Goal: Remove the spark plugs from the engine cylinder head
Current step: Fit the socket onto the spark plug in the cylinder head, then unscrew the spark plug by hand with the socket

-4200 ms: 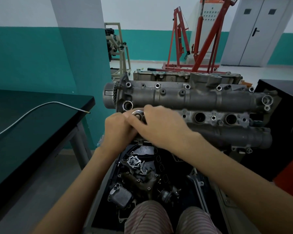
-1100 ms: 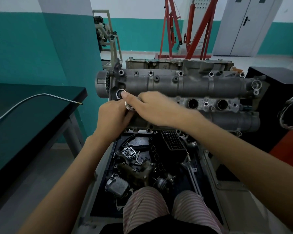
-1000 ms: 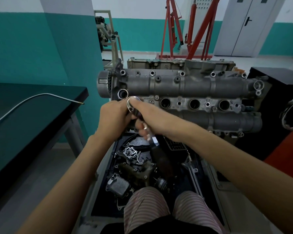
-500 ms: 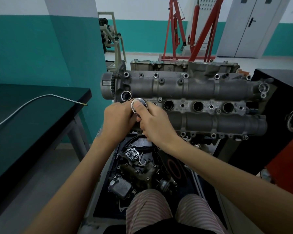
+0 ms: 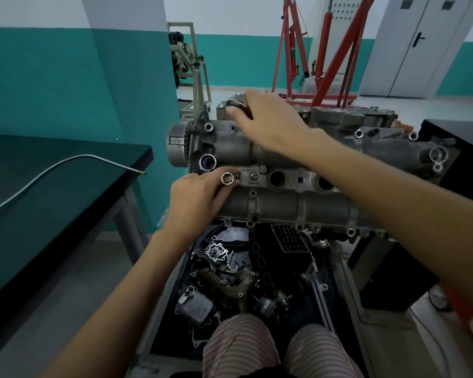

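The grey cylinder head [image 5: 298, 208] lies across the stand in front of me, with open plug wells [image 5: 277, 178] along its middle. My left hand [image 5: 200, 197] grips a chrome spark plug socket [image 5: 227, 178] that stands in the leftmost well, its open end facing me. My right hand [image 5: 268, 121] holds the ratchet [image 5: 236, 100] by its head, raised above the far left corner of the cylinder head. No spark plug itself is visible.
A dark tray [image 5: 246, 279] below the head holds several loose engine parts. A black table [image 5: 52, 203] with a bent metal tube [image 5: 66, 166] stands at my left. A red engine crane [image 5: 325, 50] and grey doors are at the back.
My right hand has lifted the ratchet off the socket and carried it up and away over the cylinder head. My left hand stays on the socket in the leftmost well.
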A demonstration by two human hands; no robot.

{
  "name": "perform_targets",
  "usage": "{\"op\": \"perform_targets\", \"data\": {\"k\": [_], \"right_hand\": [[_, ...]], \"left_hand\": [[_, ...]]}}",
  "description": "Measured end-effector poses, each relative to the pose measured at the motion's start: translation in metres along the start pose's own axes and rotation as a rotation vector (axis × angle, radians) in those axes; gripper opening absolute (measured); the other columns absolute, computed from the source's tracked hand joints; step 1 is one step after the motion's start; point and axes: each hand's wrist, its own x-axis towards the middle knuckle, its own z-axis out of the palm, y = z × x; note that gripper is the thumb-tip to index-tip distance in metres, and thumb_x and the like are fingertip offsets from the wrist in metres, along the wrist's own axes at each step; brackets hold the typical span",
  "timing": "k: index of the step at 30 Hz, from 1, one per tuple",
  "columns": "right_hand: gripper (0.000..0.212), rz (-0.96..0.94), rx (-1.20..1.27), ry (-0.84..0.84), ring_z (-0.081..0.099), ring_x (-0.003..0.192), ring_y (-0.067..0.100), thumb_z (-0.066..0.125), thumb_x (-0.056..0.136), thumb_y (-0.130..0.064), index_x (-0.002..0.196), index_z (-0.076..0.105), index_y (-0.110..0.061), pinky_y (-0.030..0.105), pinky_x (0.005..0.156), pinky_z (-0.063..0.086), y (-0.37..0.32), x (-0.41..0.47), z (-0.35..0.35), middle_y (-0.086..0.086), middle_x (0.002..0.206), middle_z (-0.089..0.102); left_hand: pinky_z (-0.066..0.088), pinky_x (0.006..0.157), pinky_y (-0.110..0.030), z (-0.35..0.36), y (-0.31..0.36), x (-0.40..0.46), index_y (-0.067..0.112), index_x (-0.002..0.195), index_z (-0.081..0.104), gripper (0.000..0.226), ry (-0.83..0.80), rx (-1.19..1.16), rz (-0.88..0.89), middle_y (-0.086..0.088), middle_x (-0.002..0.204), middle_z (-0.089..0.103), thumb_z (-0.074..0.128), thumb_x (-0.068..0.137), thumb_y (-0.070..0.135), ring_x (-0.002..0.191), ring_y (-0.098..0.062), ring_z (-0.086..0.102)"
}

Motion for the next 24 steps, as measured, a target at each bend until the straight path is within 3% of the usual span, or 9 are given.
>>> {"op": "perform_targets", "data": {"k": [6, 10, 14, 16, 20, 22, 24], "right_hand": [[0.033, -0.097, -0.312, -0.126, 0.052, 0.093, 0.028, 0.052, 0.091, -0.037, 0.106, 0.052, -0.008, 0.036, 0.075, 0.04, 0.015, 0.045, 0.017, 0.012, 0.106, 0.053], [0.028, -0.115, -0.181, -0.184, 0.05, 0.107, 0.031, 0.048, 0.094, -0.016, 0.119, 0.053, -0.006, 0.038, 0.093, 0.041, 0.017, 0.056, 0.029, 0.016, 0.119, 0.049], [0.03, -0.09, -0.042, -0.19, 0.05, 0.111, 0.027, 0.042, 0.093, -0.009, 0.117, 0.058, -0.005, 0.037, 0.096, 0.039, 0.018, 0.053, 0.029, 0.014, 0.121, 0.056], [0.033, -0.112, -0.085, -0.177, 0.051, 0.11, 0.028, 0.039, 0.094, -0.009, 0.122, 0.055, -0.006, 0.039, 0.095, 0.04, 0.018, 0.045, 0.031, 0.015, 0.122, 0.054], [0.037, -0.162, -0.249, 0.034, 0.049, 0.11, 0.026, 0.039, 0.089, -0.005, 0.124, 0.051, -0.006, 0.033, 0.092, 0.034, 0.018, 0.023, 0.042, 0.011, 0.121, 0.055], [0.035, -0.116, -0.142, 0.203, 0.051, 0.108, 0.023, 0.043, 0.084, -0.001, 0.116, 0.057, -0.005, 0.029, 0.094, 0.032, 0.016, 0.006, 0.044, 0.009, 0.115, 0.058], [0.029, -0.092, -0.008, 0.343, 0.053, 0.103, 0.023, 0.047, 0.08, 0.003, 0.104, 0.061, -0.003, 0.027, 0.093, 0.032, 0.013, -0.016, 0.045, 0.01, 0.106, 0.06]], "left_hand": [[0.043, 0.053, -0.027, 0.001, -0.002, 0.0, 0.017, 0.093, 0.072, 0.027, -0.028, -0.017, -0.001, -0.001, 0.071, 0.07, 0.051, 0.087, 0.033, 0.054, -0.026, 0.061], [0.047, 0.051, -0.029, 0.003, -0.006, 0.0, 0.017, 0.094, 0.072, 0.024, -0.016, -0.02, 0.018, 0.0, 0.074, 0.071, 0.053, 0.087, 0.031, 0.053, -0.025, 0.061], [0.046, 0.05, -0.029, 0.004, -0.006, 0.0, 0.018, 0.094, 0.071, 0.023, 0.0, -0.017, 0.034, 0.001, 0.074, 0.071, 0.053, 0.087, 0.03, 0.052, -0.024, 0.06], [0.046, 0.05, -0.029, 0.003, -0.006, 0.0, 0.017, 0.094, 0.071, 0.023, -0.008, -0.017, 0.036, 0.001, 0.074, 0.071, 0.053, 0.087, 0.029, 0.053, -0.025, 0.06], [0.043, 0.054, -0.029, -0.001, -0.004, 0.0, 0.017, 0.101, 0.07, 0.028, -0.049, -0.018, 0.057, 0.002, 0.081, 0.072, 0.049, 0.089, 0.031, 0.058, -0.025, 0.062], [0.039, 0.058, -0.027, -0.005, -0.003, 0.0, 0.015, 0.108, 0.067, 0.032, -0.067, -0.035, 0.087, 0.003, 0.084, 0.071, 0.047, 0.089, 0.03, 0.061, -0.021, 0.062], [0.044, 0.066, -0.026, -0.009, -0.003, -0.001, 0.014, 0.12, 0.059, 0.036, -0.1, -0.142, 0.057, 0.006, 0.1, 0.071, 0.047, 0.09, 0.03, 0.075, -0.016, 0.064]]}}
